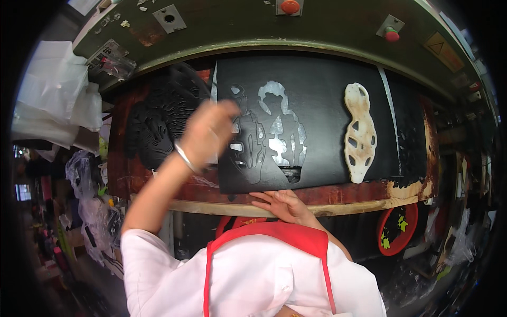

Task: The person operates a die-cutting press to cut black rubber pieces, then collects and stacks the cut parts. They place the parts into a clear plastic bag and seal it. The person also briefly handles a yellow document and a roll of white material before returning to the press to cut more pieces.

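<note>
A black sheet (327, 111) lies across the reddish work surface. Sole-shaped outlines are cut in its left part, and silvery patches show through the openings. My left hand (208, 132), with a bangle at the wrist, is over the sheet's left edge beside the leftmost cut shape (248, 145); motion smears its fingers, so any hold is hidden. At the near edge of the sheet rests my right hand (285, 205), fingers stretched and apart. An off-white, sole-shaped plate with holes (360, 124) sits on the right part of the sheet.
Left of the sheet is a heap of black cut pieces (158, 116). A green machine beam (227, 26) with red buttons (289, 6) spans the far side. A wooden strip (348, 207) edges the table, and a red basin (388, 243) stands below right.
</note>
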A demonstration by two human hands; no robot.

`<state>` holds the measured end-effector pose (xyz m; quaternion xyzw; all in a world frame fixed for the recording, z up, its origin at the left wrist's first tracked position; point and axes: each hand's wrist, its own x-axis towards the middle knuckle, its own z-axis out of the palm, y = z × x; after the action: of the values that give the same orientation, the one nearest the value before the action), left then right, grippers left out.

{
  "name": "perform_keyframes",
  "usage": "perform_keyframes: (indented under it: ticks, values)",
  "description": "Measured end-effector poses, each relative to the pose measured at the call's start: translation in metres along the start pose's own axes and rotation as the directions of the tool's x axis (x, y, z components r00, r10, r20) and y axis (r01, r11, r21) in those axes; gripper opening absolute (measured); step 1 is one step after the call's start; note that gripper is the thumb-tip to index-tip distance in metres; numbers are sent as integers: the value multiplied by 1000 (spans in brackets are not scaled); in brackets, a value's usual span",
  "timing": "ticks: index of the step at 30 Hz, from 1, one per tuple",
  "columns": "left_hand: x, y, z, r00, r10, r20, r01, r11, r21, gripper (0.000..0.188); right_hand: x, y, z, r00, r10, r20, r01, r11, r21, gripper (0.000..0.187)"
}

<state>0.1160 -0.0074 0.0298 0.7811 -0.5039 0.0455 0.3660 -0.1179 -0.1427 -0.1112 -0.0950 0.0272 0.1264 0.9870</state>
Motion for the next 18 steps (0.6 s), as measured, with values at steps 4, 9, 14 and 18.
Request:
perform_keyframes:
  ticks: [4, 9, 14, 18]
  values:
    - [-72, 11, 67, 972, 149, 180, -139, 988, -64, 42, 17, 5, 10, 997, 41, 68, -47, 996, 80, 44]
    - [-50, 0, 66, 907, -422, 21, 368, 765, -529, 16, 32, 19, 20, 971, 26, -240, -28, 1000, -3, 43]
    - [20, -46, -55, 569, -743, -353, -166, 316, -934, 28, 30, 19, -4, 831, -160, -534, -194, 815, -546, 43]
    - [29, -72, -134, 488, -731, -478, 26, 559, -829, 27, 38, 10, -19, 847, -342, -407, -161, 565, -810, 41]
